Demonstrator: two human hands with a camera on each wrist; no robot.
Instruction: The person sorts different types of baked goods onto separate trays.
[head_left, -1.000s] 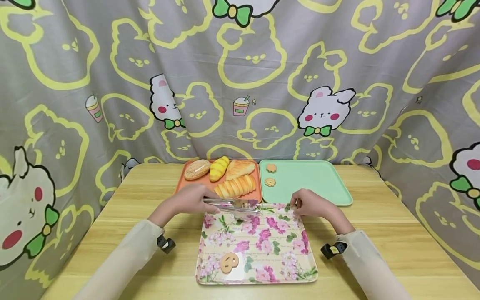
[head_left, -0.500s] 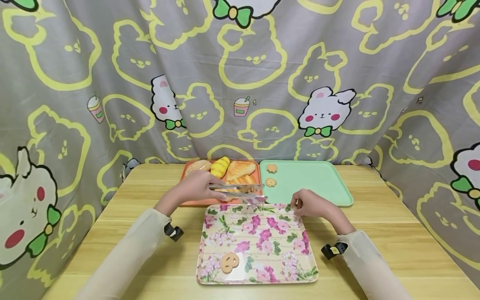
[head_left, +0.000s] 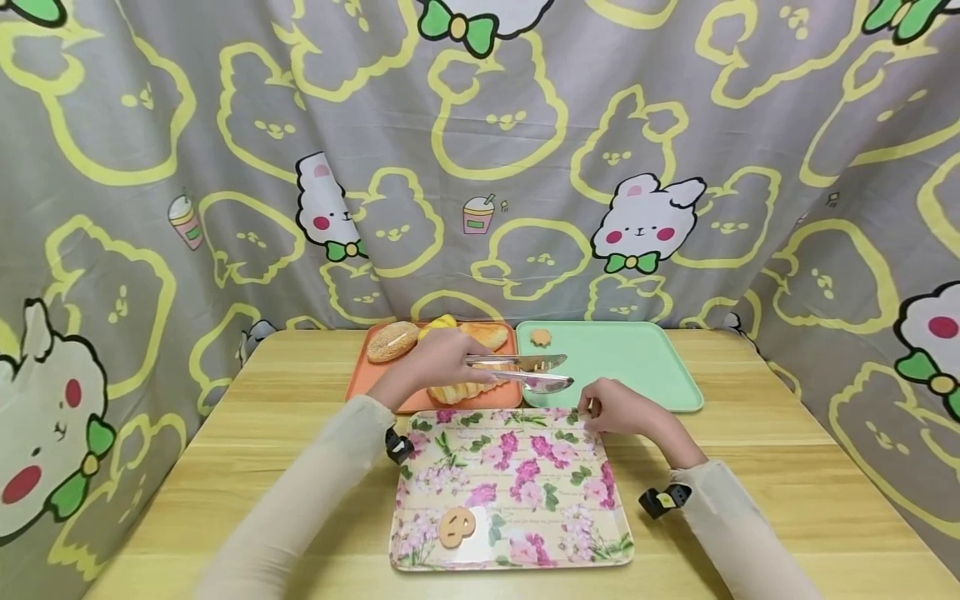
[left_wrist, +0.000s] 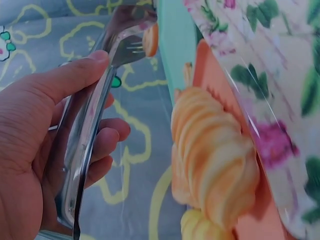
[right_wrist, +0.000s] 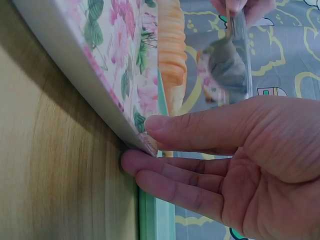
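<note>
My left hand [head_left: 442, 357] holds metal tongs [head_left: 525, 372] with a spoon-shaped end and a forked end. The two ends stand apart over the left side of the green tray [head_left: 630, 367]. In the left wrist view, a cookie [left_wrist: 150, 40] overlaps the forked tip. On the green tray a flower-shaped cookie [head_left: 540, 337] shows behind the tongs. My right hand [head_left: 618, 407] pinches the far right corner of the floral tray [head_left: 525, 550], thumb above and fingers below in the right wrist view. A round cookie with holes [head_left: 457, 527] lies on the floral tray's near left part.
An orange tray [head_left: 358, 382] stands left of the green one, under my left hand. It bears a seeded bun [head_left: 393, 342], a yellow bread [head_left: 441, 323], a flat pastry [head_left: 491, 335] and a ridged pastry [head_left: 457, 393]. A patterned curtain [head_left: 405, 283] hangs behind the table [head_left: 277, 433].
My left hand has moved the tongs right and away from me, from over the floral tray across the orange tray to the green tray's left side. My right hand keeps its place.
</note>
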